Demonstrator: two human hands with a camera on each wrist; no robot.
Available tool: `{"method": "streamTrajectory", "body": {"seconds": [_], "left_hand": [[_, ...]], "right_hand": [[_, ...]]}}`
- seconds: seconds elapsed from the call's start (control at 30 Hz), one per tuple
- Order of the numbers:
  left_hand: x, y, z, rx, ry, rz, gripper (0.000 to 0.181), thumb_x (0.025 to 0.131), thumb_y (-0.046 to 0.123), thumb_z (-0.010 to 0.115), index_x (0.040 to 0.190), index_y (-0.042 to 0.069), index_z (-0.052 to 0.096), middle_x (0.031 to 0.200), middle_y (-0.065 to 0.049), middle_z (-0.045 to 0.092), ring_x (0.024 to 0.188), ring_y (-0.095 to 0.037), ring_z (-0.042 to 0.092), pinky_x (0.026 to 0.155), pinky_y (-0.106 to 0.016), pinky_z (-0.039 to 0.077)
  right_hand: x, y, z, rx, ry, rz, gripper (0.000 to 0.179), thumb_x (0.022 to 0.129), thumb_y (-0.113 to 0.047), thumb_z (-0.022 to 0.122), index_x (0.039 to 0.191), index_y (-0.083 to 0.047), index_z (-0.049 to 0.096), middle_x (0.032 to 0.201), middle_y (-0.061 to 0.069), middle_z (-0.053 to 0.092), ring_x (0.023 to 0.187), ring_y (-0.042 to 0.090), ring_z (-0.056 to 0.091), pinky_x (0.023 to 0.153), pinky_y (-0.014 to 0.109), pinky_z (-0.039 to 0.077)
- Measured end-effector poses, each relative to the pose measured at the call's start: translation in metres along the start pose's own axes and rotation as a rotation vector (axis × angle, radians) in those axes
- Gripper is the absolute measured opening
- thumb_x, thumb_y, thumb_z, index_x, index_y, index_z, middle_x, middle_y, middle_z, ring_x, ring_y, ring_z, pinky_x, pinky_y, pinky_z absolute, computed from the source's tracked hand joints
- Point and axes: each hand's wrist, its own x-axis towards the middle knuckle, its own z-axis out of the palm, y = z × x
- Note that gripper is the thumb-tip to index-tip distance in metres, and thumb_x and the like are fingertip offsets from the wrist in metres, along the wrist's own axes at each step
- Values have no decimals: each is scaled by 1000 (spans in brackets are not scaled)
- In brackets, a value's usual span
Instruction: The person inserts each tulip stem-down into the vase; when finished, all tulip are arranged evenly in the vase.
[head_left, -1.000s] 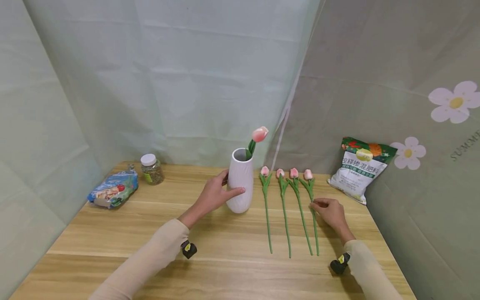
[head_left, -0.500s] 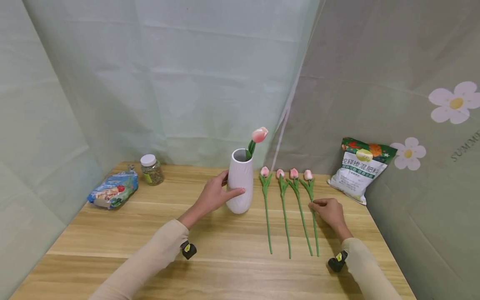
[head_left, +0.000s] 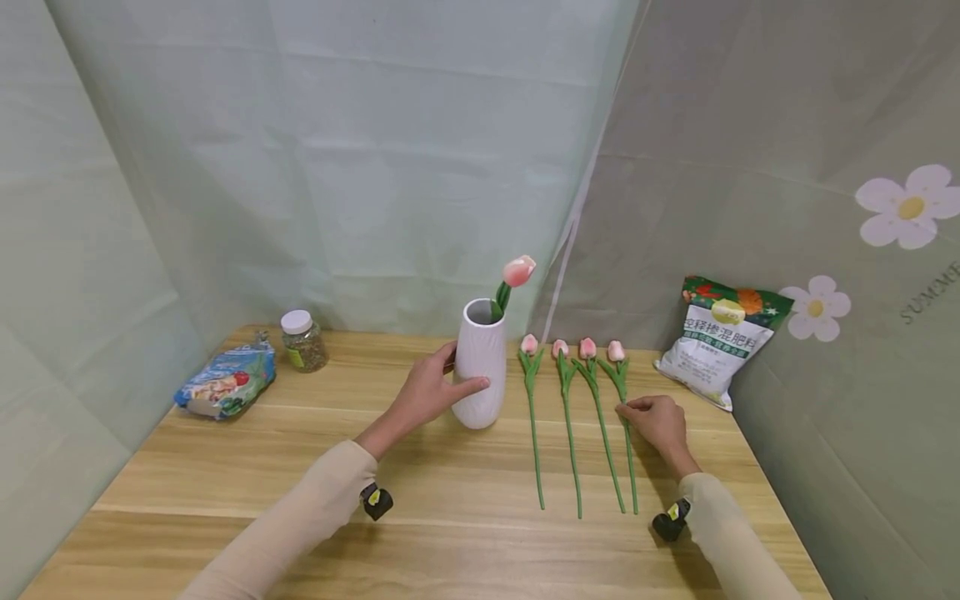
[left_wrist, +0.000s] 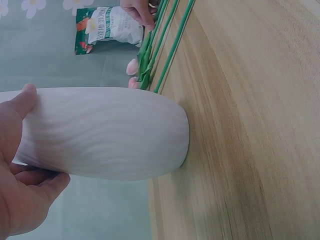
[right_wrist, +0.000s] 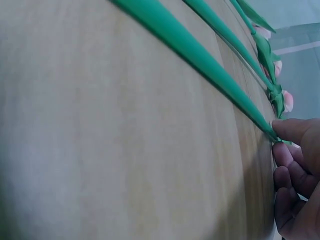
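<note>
A white ribbed vase [head_left: 483,367] stands upright on the table, with one pink tulip [head_left: 519,271] leaning out of its mouth. My left hand [head_left: 427,387] grips the vase from its left side; in the left wrist view, thumb and fingers [left_wrist: 52,186] sit on opposite sides of it. Several pink tulips lie side by side to the vase's right, heads toward the back. My right hand [head_left: 660,425] pinches the rightmost tulip [head_left: 617,351] below its leaves. The right wrist view shows its green stem [right_wrist: 210,65] running to the thumb and forefinger, close over the wood.
A white and green fertilizer bag [head_left: 720,337] leans at the back right against the curtain. At the back left are a white-lidded jar [head_left: 304,342] and a blue plastic bag [head_left: 228,379]. Fabric curtains [head_left: 420,167] border the wooden table [head_left: 480,550].
My right hand and wrist have shifted very slightly left, still at the rightmost tulip's stem. My left hand keeps its hold on the vase.
</note>
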Motion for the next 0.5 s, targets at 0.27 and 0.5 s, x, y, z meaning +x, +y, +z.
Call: {"method": "streamTrajectory", "body": {"seconds": [0.27, 0.5], "left_hand": [[0, 0, 0, -2, -5, -7, 82, 85, 41, 84, 148, 3, 49, 141, -16, 60, 128, -33, 61, 107, -51, 51], [0, 0, 0, -3, -2, -5, 81, 85, 41, 84, 148, 4, 49, 141, -16, 60, 128, -32, 61, 107, -51, 51]], "right_hand": [[3, -2, 0, -32, 9, 6, 22, 87, -27, 78, 85, -6, 82, 86, 10, 78, 79, 29, 70, 61, 34, 50], [3, -3, -2, -22, -6, 54, 20, 87, -23, 74, 85, -5, 81, 84, 8, 77, 69, 19, 61, 56, 29, 43]]}}
